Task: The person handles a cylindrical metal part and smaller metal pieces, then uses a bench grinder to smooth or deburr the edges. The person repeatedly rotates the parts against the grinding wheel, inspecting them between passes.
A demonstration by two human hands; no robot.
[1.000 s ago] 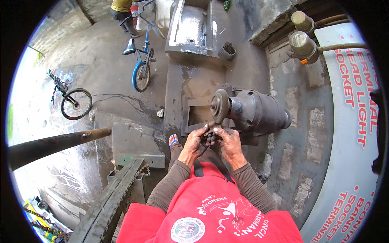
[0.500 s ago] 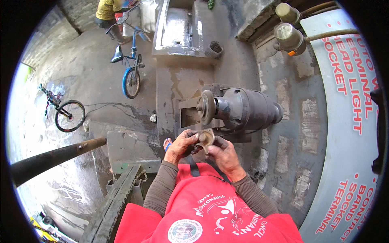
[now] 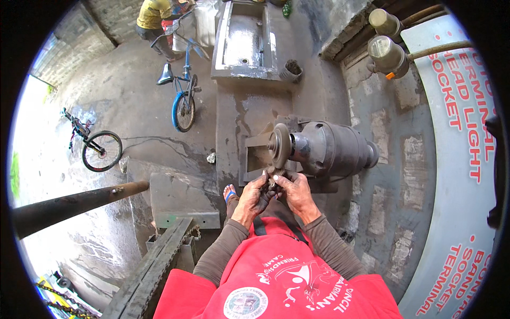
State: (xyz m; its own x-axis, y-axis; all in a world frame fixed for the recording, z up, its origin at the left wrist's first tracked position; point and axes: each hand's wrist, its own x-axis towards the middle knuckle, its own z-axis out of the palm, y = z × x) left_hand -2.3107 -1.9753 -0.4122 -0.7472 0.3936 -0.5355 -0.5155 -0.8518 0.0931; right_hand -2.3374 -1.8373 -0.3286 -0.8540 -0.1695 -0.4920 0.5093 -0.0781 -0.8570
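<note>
My left hand [image 3: 255, 198] and my right hand [image 3: 297, 194] are both closed around a small flanged metal part [image 3: 273, 176], gripping it from either side. Most of the part is hidden by my fingers. Just above it stands the round wheel [image 3: 281, 143] of a grinding machine, mounted on the shaft of a large grey motor [image 3: 336, 149]. The part is right at the wheel's lower edge; whether they touch, I cannot tell. Grey-brown dirt covers my fingers.
A metal frame [image 3: 252, 177] sits under the wheel. To the left are a chain-draped beam [image 3: 154, 266], a rusty pipe [image 3: 79, 203], a blue bicycle [image 3: 184, 101] and a black bicycle [image 3: 101, 150]. Beyond the machine are a concrete basin [image 3: 220, 59] and a person [image 3: 154, 16] in yellow.
Both hands have moved forward with the metal part, from in front of the machine to the wheel's lower edge. The part has turned, and its flange no longer faces up. My view has shifted slightly.
</note>
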